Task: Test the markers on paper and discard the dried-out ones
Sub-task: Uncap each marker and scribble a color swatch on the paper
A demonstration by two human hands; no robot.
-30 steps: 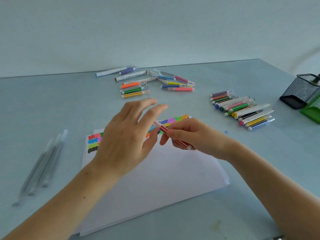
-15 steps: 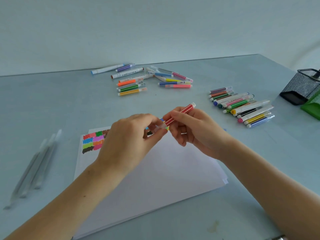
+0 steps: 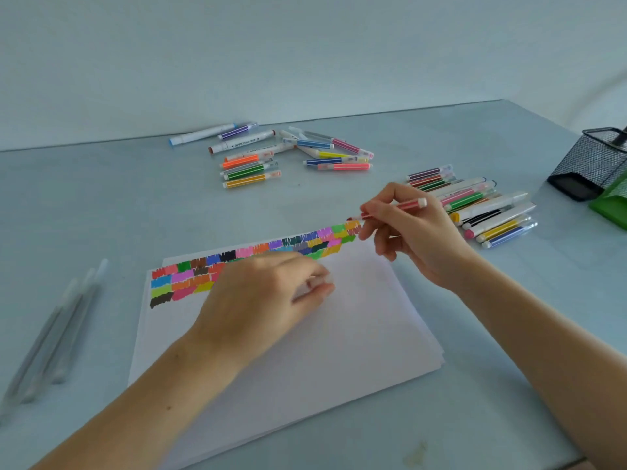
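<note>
A pale blue table point(image 3: 101, 205) carries a stack of white paper point(image 3: 305, 351) whose top sheet bears rows of coloured test swatches point(image 3: 258, 254) along its far edge. Beyond the paper lies a loose group of markers point(image 3: 271, 157); two white ones there carry printed lettering, too small to read. A second pile of markers point(image 3: 481, 208) lies to the right, near a black mesh holder point(image 3: 590, 164) and a green container point(image 3: 614, 205). At the left edge lie several pale grey pens point(image 3: 57, 327), blurred. The right hand point(image 3: 417, 239) holds the red marker point(image 3: 390, 212) in a writing grip, thumb and fingers curled round its barrel, the uncapped tip just above the right end of the swatches. The left hand point(image 3: 268, 296) rests over the paper, thumb and forefinger pinched on a small translucent cap point(image 3: 317, 281), which is blurred.
</note>
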